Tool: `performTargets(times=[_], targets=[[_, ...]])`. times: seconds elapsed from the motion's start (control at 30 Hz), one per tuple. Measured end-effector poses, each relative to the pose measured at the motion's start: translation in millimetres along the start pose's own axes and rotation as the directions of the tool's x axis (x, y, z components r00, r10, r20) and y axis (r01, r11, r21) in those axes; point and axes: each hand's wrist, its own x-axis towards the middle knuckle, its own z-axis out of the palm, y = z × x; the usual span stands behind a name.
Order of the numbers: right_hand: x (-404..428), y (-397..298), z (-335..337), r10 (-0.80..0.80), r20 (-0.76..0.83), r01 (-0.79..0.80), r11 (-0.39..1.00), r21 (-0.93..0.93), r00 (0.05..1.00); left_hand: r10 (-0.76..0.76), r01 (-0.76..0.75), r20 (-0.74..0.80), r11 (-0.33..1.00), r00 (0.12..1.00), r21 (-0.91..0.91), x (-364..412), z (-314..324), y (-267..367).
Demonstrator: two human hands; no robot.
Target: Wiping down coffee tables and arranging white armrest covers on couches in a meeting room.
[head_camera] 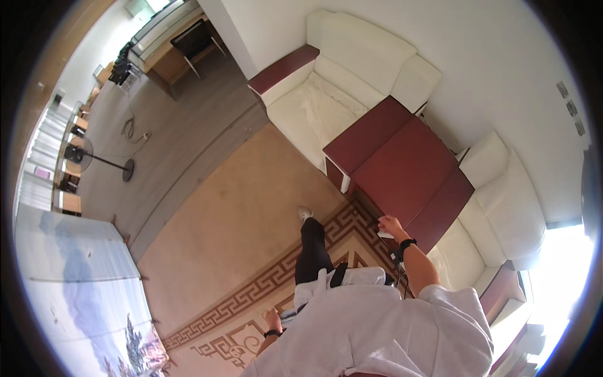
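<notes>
My right hand (pixel 391 226) is in front of the dark red wooden side table (pixel 407 160), its fingers curled, with no object seen in them. A black band circles that wrist. Low on the other side of my body hangs my left hand (pixel 272 320), over the patterned carpet (pixel 245 294). Beside it, at my hip, shows a small grey-blue item (pixel 288 316); whether the hand touches it I cannot tell. My leg in black trousers (pixel 312 249) steps forward, with a light shoe (pixel 305 213) on the carpet.
Cream armchairs (pixel 325 101) (pixel 499 207) flank the table along the white wall. A folding screen (pixel 85 278) with a painted landscape stands at left. Beyond the carpet are a pedestal fan (pixel 127 169), a loose cable (pixel 129 129) and a desk with a black chair (pixel 195 42).
</notes>
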Motion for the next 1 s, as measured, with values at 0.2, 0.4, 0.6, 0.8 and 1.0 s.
performTargets(times=[0.2, 0.4, 0.6, 0.8, 1.0], targets=[[23.8, -16.4, 8.1, 0.445, -0.062, -0.428, 0.885, 0.183, 0.893, 0.365, -0.380, 0.110, 0.852, 0.924, 0.361, 145.4, 11.8, 144.4], [93.6, -45.7, -7.5, -0.152, 0.118, 0.191, 0.842, -0.504, 0.981, 0.581, -0.599, 0.149, 0.760, 0.800, 0.253, 214.3, 54.7, 401.3], [202.5, -161.2, 33.4, 0.204, -0.266, -0.029, 0.840, 0.542, 0.942, 0.692, -0.685, 0.072, 0.684, 0.718, 0.251, 230.5, 55.3, 575.3], [343.7, -230.3, 46.5, 0.271, -0.318, 0.020, 0.732, 0.681, 0.908, 0.730, -0.675, 0.021, 0.620, 0.683, 0.399, 249.0, 37.9, 634.1], [438.2, -257.6, 42.4, 0.451, -0.244, -0.146, 0.670, 0.728, 0.858, 0.497, -0.529, 0.215, 0.667, 0.841, 0.525, 248.6, 2.0, 641.4]])
